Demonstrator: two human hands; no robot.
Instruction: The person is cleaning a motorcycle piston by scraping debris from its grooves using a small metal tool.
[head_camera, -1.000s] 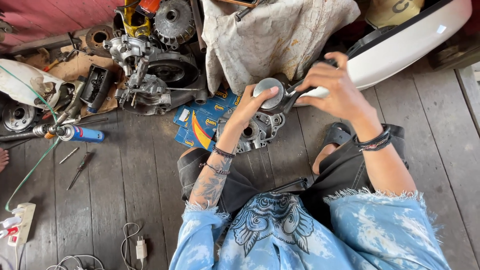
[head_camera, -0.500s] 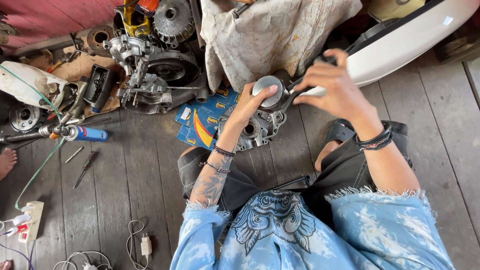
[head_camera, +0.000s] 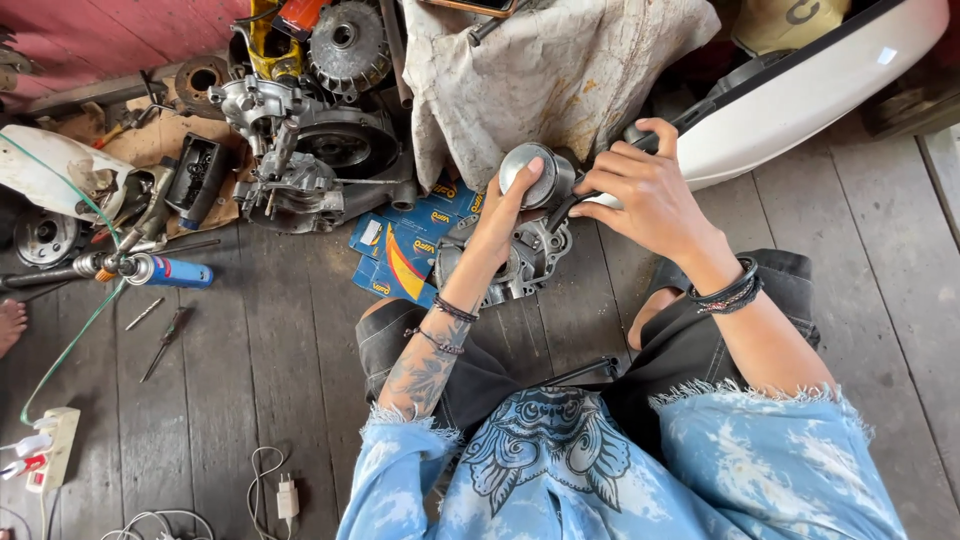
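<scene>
the left hand (head_camera: 505, 205) cups a round, silver-grey metal piston (head_camera: 535, 172) from below and the side, thumb and fingers curled onto its wall, holding it just above a grey cast-aluminium engine case (head_camera: 520, 262) that lies on the dark wooden plank floor (head_camera: 250, 360) between the person's knees. the right hand (head_camera: 640, 190) is closed around a thin dark tool (head_camera: 562, 208) whose tip reaches the piston's skirt; what the tip does there is hidden by the fingers

risks, as i judge them: the piston is held only by a curled grip on a smooth, probably oily wall, so a hard push from the tool could twist it loose and drop it onto the engine case, nicking its edge. if the tool slips off the skirt, its tip could jab the left hand's thumb, which sits right beside it. any small part pried free could bounce off into the gaps between the planks or under the blue cardboard boxes (head_camera: 400, 255) just beside the case
</scene>
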